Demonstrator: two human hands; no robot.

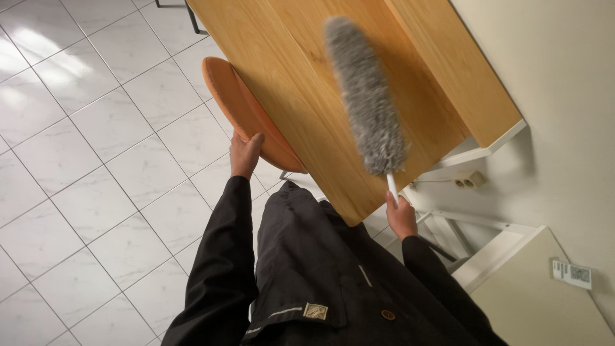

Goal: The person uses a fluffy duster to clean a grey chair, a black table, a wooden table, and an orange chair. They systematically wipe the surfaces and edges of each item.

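My right hand [401, 216] grips the white handle of a long grey fluffy duster [366, 96]. The duster's head lies over the light wooden table [301, 96] near its right end. My left hand [245, 154] rests on the back of an orange chair [246, 115] pushed against the table's left edge. My fingers curl on the chair's rim. Both my arms are in black sleeves, and my dark jacket fills the bottom middle of the view.
White marble-look floor tiles [96, 160] spread to the left. A pale wall [564, 96] runs along the right, with a wall socket [469, 181] low down. White table legs [487, 150] and a beige cabinet top [538, 295] stand at the lower right.
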